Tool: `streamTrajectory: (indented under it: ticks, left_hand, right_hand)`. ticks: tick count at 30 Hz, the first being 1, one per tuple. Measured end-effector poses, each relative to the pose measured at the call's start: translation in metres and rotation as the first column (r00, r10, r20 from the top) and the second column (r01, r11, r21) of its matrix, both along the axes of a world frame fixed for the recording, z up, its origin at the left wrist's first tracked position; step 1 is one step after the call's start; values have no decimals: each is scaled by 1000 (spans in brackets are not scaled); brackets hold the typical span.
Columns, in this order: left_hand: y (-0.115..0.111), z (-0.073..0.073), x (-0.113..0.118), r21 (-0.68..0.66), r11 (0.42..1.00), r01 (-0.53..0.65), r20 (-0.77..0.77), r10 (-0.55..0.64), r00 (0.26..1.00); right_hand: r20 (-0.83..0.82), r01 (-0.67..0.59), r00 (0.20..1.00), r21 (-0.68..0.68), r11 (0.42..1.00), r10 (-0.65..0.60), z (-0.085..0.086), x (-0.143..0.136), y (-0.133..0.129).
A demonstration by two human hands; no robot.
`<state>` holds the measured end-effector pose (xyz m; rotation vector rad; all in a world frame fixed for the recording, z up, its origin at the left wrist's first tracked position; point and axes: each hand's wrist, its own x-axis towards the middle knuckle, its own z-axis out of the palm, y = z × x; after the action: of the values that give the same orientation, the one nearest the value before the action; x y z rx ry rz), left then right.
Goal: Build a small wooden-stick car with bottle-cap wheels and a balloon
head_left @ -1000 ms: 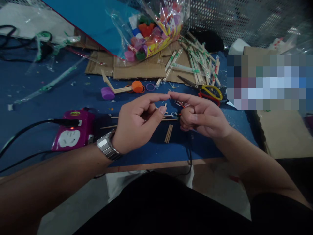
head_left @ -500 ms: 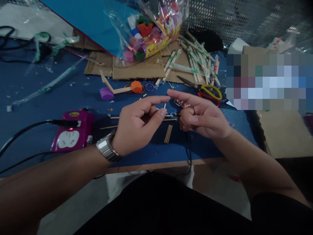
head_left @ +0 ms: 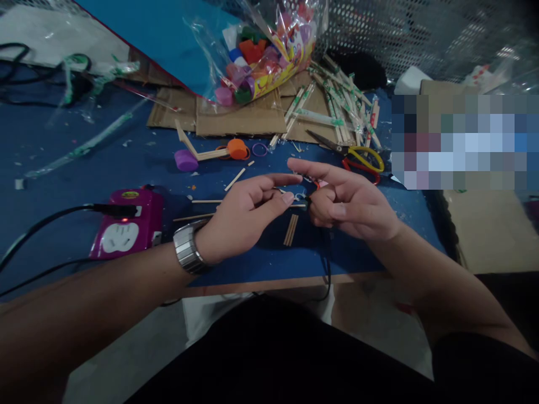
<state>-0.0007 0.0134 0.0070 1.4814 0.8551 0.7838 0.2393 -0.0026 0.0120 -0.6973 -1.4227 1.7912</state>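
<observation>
My left hand [head_left: 248,213], with a silver watch on its wrist, hovers over thin wooden sticks [head_left: 206,201] on the blue table. Its thumb and fingers are partly spread, and nothing can be made out between them. My right hand [head_left: 351,202] points its index finger left, close to my left fingertips, while its other fingers are curled. Something dark with a cord leaving it is at the curled fingers, mostly hidden. A short bundle of sticks [head_left: 291,230] lies below, between the hands.
Yellow-and-red-handled scissors [head_left: 364,160] lie behind my right hand. A purple power socket [head_left: 126,224] with black cables is at the left. Behind are purple and orange caps [head_left: 237,149], cardboard [head_left: 240,118], wrapped chopsticks [head_left: 337,106] and a bag of colourful pieces [head_left: 256,73].
My left hand has moved slightly right, uncovering a short stick on the table behind it. The upright stick beside its thumb no longer shows. My right hand has barely moved.
</observation>
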Motion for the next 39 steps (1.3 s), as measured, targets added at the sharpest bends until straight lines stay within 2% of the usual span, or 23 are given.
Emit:
streamTrajectory:
  ticks: [3, 6, 12, 18, 27, 34, 39]
  left_hand:
    - [0, -6, -1, -170, 980, 100, 172, -71, 983]
    - [-1, -9, -2, -232, 968, 98, 245, -40, 969]
    - [1, -13, -3, -235, 968, 91, 281, -22, 959]
    - [0, -12, -1, -237, 971, 21, 297, 52, 954]
    - [-3, -11, -2, -155, 988, -14, 178, 42, 983]
    - [-4, -7, -2, -62, 998, 19, 43, -16, 999]
    - [-3, -4, -2, -61, 998, 18, 91, -13, 996]
  right_hand:
    - [75, -13, 997, 90, 996, 6, -4, 2, 1]
    - [204, 6, 978, 205, 979, -48, -1, 1, 0]
    - [411, -26, 896, 427, 904, -168, 9, -6, -5]
    - [449, 1, 832, 584, 812, -324, 4, -7, -4]
    - [486, 3, 774, 638, 770, -406, 5, -6, -4]
    - [516, -41, 765, 637, 770, -386, 3, -6, -4]
    - [490, -44, 785, 653, 756, -378, 2, -7, -5]
